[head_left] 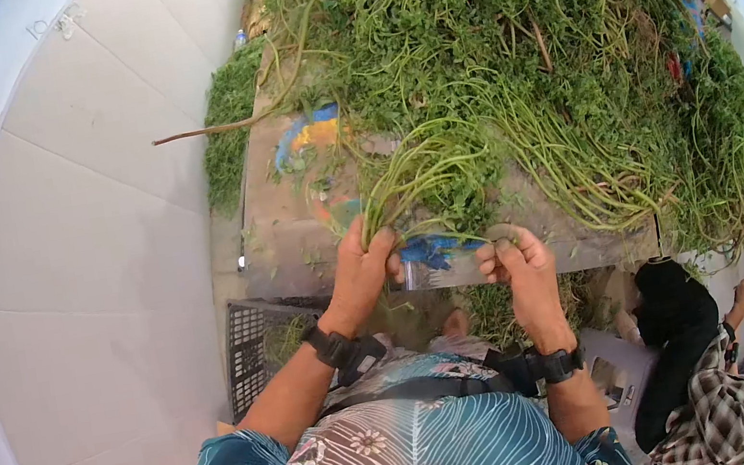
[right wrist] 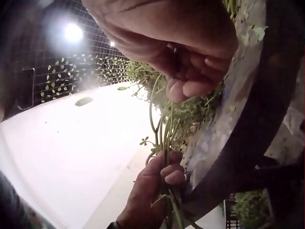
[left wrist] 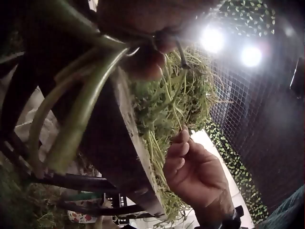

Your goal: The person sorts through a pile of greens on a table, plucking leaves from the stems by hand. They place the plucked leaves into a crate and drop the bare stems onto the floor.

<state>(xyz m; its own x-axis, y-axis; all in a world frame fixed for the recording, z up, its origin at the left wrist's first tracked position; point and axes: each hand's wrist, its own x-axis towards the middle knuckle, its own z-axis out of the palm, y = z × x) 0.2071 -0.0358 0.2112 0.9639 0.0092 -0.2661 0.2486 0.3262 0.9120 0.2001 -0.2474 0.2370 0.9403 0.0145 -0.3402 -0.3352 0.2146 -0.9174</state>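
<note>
My left hand (head_left: 362, 273) grips a bunch of long green stems (head_left: 389, 186) near their lower ends, at the table's front edge. The bunch arches up and right, its leafy tops (head_left: 462, 189) lying on the table. Cut ends of thick stems (left wrist: 88, 114) stick out below that hand in the left wrist view. My right hand (head_left: 522, 269) is to the right, thumb and fingertips pinched together on a thin stem (left wrist: 177, 112) that runs from the bunch. In the right wrist view its curled fingers hide most of what they pinch, above the left hand (right wrist: 147, 191).
A large heap of leafy stems (head_left: 495, 28) covers the back and right of the table (head_left: 282, 217). One long brownish stem (head_left: 205, 132) juts over the left edge. A black crate (head_left: 249, 349) stands below at left. Another person (head_left: 706, 374) sits at lower right.
</note>
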